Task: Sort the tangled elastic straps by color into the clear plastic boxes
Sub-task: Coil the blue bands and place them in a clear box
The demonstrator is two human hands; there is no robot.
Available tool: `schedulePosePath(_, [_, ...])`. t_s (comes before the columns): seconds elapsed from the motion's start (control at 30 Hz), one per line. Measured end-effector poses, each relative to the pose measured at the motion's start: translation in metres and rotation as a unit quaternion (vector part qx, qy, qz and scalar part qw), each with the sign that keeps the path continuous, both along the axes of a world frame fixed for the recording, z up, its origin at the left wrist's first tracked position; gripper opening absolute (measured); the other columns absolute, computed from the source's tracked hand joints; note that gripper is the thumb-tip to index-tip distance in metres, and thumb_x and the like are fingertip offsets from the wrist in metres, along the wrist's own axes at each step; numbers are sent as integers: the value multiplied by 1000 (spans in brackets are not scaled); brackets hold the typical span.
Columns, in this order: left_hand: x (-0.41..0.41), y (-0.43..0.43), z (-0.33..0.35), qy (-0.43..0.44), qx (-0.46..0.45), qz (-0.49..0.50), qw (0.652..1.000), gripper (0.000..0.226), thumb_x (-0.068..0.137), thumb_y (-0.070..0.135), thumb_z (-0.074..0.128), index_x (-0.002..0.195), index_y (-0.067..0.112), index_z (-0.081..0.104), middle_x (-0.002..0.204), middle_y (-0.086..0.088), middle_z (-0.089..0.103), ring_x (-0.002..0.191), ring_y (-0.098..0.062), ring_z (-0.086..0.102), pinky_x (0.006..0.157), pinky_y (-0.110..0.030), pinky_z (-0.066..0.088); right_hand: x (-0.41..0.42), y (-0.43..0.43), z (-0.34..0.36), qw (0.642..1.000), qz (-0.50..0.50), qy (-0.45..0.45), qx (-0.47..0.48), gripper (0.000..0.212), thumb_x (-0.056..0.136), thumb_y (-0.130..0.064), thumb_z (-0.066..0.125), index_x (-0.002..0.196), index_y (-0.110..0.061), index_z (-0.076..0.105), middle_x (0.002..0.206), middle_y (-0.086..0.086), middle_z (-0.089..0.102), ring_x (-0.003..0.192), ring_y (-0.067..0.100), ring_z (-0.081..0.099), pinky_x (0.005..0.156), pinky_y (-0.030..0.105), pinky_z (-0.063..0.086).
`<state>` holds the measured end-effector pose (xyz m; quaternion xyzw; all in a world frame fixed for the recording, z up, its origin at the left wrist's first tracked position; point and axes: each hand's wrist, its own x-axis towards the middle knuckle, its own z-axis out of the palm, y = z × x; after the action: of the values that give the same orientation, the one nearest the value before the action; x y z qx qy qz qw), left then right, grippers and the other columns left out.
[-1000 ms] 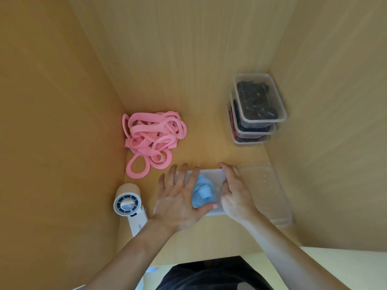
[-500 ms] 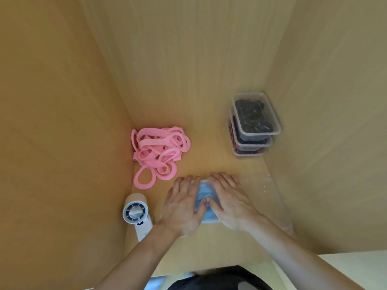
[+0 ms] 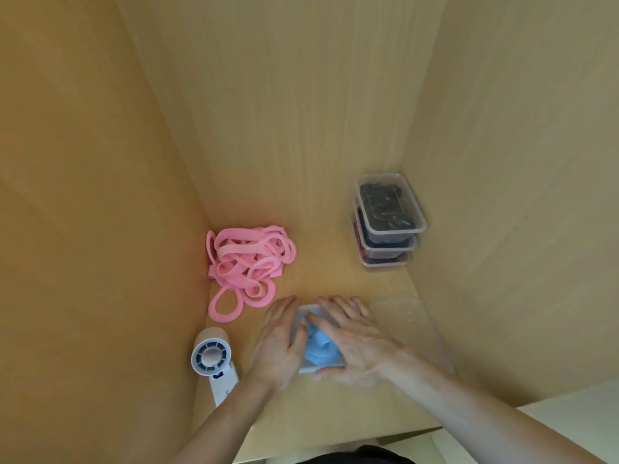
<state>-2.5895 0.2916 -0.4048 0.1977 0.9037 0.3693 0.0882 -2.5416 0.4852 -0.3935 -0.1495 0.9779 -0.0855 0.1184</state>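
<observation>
Grip unclenched: left hand (image 3: 278, 343) and right hand (image 3: 355, 336) flat atop clear box (image 3: 306, 311) of blue straps (image 3: 318, 349).

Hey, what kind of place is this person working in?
Probably a small wooden desk cubby: light wood panels close in on three sides, with a handheld fan and stacked clear boxes inside.

the shelf floor (image 3: 335, 279) and the walls (image 3: 301, 112) around it look like pale wood-grain board, matt and smooth with fine straight streaks. the pink straps (image 3: 249, 259) and the blue straps (image 3: 318, 349) look like soft, rubbery elastic with a dull sheen, while the stacked boxes (image 3: 388, 222) and the low box (image 3: 306, 309) holding the blue ones are thin clear plastic, slightly cloudy and glossy at the rims. the small fan (image 3: 211, 358) has a smooth white plastic shell with a shiny, metal-looking disc at its middle.
</observation>
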Motion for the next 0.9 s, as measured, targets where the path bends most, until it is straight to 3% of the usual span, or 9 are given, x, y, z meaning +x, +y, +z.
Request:
schedulePosePath(0.13, [2, -3, 7, -95, 98, 41, 990, 57, 101, 39, 46, 155, 31, 31, 161, 18, 26, 149, -2, 21, 124, -31, 19, -4, -1, 6, 1000, 2, 6, 10, 103, 74, -87, 45, 155, -33, 12, 165, 4, 10, 148, 29, 14, 122, 51, 9])
schedulePosePath(0.23, [2, -9, 13, -171, 189, 96, 962, 66, 89, 55, 42, 153, 40, 30, 158, 19, 31, 143, 1, 29, 115, -26, 23, -3, -1, 13, 999, -18, -4, -50, 102, 68, -85, 58, 151, -39, 18, 156, -7, 23, 140, 21, 26, 116, 42, 20])
schedulePosePath(0.4, [-2, -23, 21, -203, 232, 99, 946, 66, 86, 58, 46, 149, 39, 36, 152, 22, 40, 130, 19, 35, 105, -19, 27, -2, -1, 20, 992, -32, -14, -120, 101, 66, -83, 61, 148, -41, 21, 149, -16, 31, 136, 12, 31, 114, 38, 24])
schedulePosePath(0.57, [-2, -25, 27, -208, 266, 92, 937, 62, 84, 61, 53, 142, 41, 43, 144, 23, 47, 131, 11, 43, 110, -21, 34, -5, 4, 30, 980, -67, -10, -186, 94, 66, -83, 59, 145, -42, 28, 146, -21, 34, 136, 9, 33, 113, 37, 26])
schedulePosePath(0.63, [-3, -24, 32, -206, 281, 88, 933, 57, 85, 61, 55, 138, 45, 44, 140, 29, 49, 123, 20, 45, 97, -7, 40, -8, 7, 36, 972, -87, -12, -217, 91, 67, -83, 59, 144, -41, 33, 145, -23, 36, 135, 6, 34, 114, 37, 27])
schedulePosePath(0.7, [-4, -24, 41, -199, 292, 68, 933, 69, 78, 73, 60, 140, 49, 41, 137, 36, 48, 119, 25, 45, 86, -4, 42, -11, 11, 44, 963, -108, -18, -245, 90, 67, -82, 61, 143, -42, 36, 145, -23, 38, 135, 5, 35, 115, 38, 28])
schedulePosePath(0.77, [-7, -24, 49, -189, 289, 28, 938, 90, 70, 79, 66, 147, 46, 34, 139, 38, 47, 127, 21, 41, 91, -6, 43, -13, 16, 51, 951, -133, -30, -277, 87, 67, -82, 64, 142, -46, 38, 144, -24, 40, 134, 4, 36, 115, 37, 30])
schedulePosePath(0.9, [-13, -15, 59, -193, 276, -9, 942, 111, 60, 59, 90, 151, 42, 29, 135, 36, 53, 129, 12, 47, 91, -7, 45, -15, 22, 61, 911, -181, -68, -365, 75, 68, -77, 72, 133, -50, 46, 138, -26, 48, 131, -3, 42, 112, 35, 39])
